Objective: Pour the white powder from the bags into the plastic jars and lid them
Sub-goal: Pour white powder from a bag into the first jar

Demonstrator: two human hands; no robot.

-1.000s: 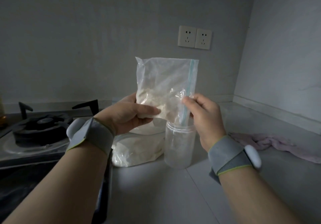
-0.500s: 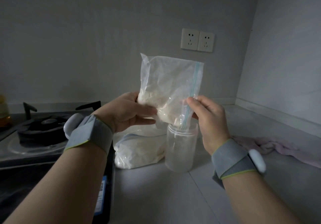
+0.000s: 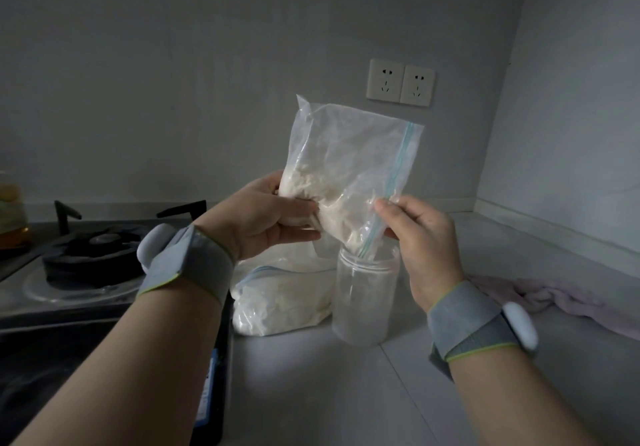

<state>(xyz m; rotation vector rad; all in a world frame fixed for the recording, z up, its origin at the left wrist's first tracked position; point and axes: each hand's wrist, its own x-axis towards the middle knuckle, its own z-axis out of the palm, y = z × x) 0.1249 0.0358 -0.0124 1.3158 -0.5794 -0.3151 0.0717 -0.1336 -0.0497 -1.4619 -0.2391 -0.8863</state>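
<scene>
- Grips the powder-filled belly of the held bag [image 3: 349,168] with the left hand [image 3: 263,217], fingers and thumb curled round it.
- Pinches the blue zip edge of that bag with the right hand [image 3: 419,237], thumb and forefinger closed on the plastic just above the jar [image 3: 363,300].
- Holds the bag turned on its side: closed bottom to the left and slightly higher, mouth edge to the right, zip line running steeply down, lowest mouth corner dipped just inside the jar's open rim.
- Sets the jar upright and lidless on the worktop [image 3: 311,393], below and between both hands, nearer the right one; looks almost empty, though hard to judge through cloudy plastic.
- Shows most of the powder lumped low in the bag, beside the left hand, above the jar.
- Leaves a second bag [image 3: 284,300] lying just beside the jar on its left; cannot tell whether touching.
- Calls, probably, for raising the left-hand end to send powder sliding towards the mouth corner; risks a spill on any slip of that corner off the rim.
</scene>
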